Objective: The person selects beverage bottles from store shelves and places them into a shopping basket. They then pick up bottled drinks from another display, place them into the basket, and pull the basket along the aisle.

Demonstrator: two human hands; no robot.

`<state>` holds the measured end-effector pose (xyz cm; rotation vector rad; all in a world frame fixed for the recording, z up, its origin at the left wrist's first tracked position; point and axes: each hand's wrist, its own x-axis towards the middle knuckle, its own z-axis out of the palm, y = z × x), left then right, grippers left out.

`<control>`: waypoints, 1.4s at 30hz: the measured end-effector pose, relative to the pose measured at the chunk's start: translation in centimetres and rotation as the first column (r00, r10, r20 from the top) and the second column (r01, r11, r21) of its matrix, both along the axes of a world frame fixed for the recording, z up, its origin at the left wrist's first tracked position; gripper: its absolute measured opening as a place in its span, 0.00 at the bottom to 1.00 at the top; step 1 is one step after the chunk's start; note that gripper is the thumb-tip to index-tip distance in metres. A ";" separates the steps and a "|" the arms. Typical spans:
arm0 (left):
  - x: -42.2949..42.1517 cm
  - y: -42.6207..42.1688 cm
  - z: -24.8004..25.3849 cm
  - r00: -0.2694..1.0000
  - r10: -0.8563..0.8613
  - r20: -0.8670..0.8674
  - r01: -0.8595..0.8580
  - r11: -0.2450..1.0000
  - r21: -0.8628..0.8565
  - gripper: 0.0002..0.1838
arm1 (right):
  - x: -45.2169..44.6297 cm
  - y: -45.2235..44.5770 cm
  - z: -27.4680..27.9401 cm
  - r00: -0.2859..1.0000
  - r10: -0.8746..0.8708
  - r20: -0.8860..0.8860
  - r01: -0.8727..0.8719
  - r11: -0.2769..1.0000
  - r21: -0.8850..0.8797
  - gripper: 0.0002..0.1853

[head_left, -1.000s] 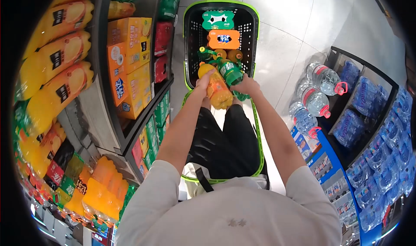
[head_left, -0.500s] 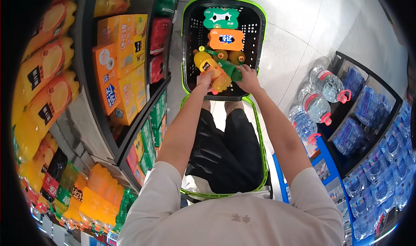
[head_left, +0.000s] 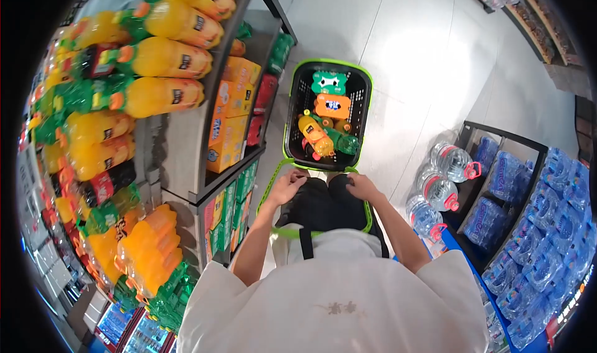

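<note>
A black basket (head_left: 362, 95) with a green rim stands on the floor in front of me. An orange juice bottle (head_left: 315, 135) and a green bottle (head_left: 343, 141) lie side by side in its near part. Beyond them are an orange pack (head_left: 333, 106) and a green-and-white pack (head_left: 329, 83). My left hand (head_left: 285, 187) is above my left thigh, near the green handle (head_left: 268, 188), with its fingers curled; what they hold, if anything, is unclear. My right hand (head_left: 362, 186) is over my right thigh by the handle's other side, its fingers bent and partly hidden.
Shelves of orange bottles (head_left: 171, 57) and orange boxes (head_left: 227, 144) rise on the left. Large water bottles (head_left: 435, 188) stand at the right, beside a black rack (head_left: 471, 194) with blue-wrapped water packs (head_left: 535, 253). Another shelf (head_left: 528, 26) is at the far right.
Both hands have let go of the two bottles, which now lie in the basket, and have drawn back toward my thighs. The view has shifted, and the basket looks smaller and lower.
</note>
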<state>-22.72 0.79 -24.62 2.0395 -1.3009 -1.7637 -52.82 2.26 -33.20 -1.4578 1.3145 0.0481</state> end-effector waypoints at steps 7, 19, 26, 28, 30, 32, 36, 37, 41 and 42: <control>4.6 -0.1 11.4 0.959 -0.090 0.268 0.144 0.971 -0.190 0.28 | 4.0 -3.5 15.5 0.963 0.095 0.252 -0.118 0.990 0.077 0.19; 3.8 4.7 11.4 0.899 -0.059 0.434 0.266 0.861 -0.434 0.28 | 7.9 -2.6 14.6 0.965 0.178 0.190 -0.135 0.966 -0.221 0.22; 7.5 3.0 12.0 0.845 -0.099 0.526 0.373 0.814 -0.445 0.27 | 9.5 -2.0 15.6 0.970 0.170 0.174 -0.140 0.975 -0.171 0.22; 8.4 2.6 12.6 0.836 -0.144 0.529 0.407 0.810 -0.423 0.27 | 10.6 -1.5 16.4 0.969 0.123 0.215 -0.097 0.987 -0.130 0.22; 9.8 2.8 12.8 0.838 -0.161 0.521 0.417 0.805 -0.422 0.27 | 11.8 -1.4 16.7 0.971 0.088 0.220 -0.072 0.994 -0.079 0.23; 12.0 3.2 12.6 0.853 -0.178 0.491 0.417 0.798 -0.434 0.26 | 14.3 -1.4 16.6 0.969 0.055 0.240 -0.042 0.997 -0.062 0.23; 16.9 5.0 12.6 0.887 -0.207 0.412 0.406 0.774 -0.486 0.26 | 20.6 -1.3 15.3 0.968 0.099 0.230 -0.109 0.994 0.028 0.20; 18.0 5.4 12.7 0.891 -0.212 0.402 0.407 0.764 -0.500 0.26 | 22.1 -1.0 14.8 0.967 0.128 0.221 -0.123 0.992 -0.035 0.19; 22.0 6.8 13.5 0.962 -0.184 0.203 0.261 0.844 -0.469 0.25 | 26.3 0.4 13.9 0.963 0.182 0.197 -0.195 0.980 0.046 0.21; 22.5 7.1 13.3 0.962 -0.187 0.200 0.262 0.845 -0.467 0.25 | 27.0 0.7 13.8 0.965 0.215 0.151 -0.231 0.968 0.098 0.21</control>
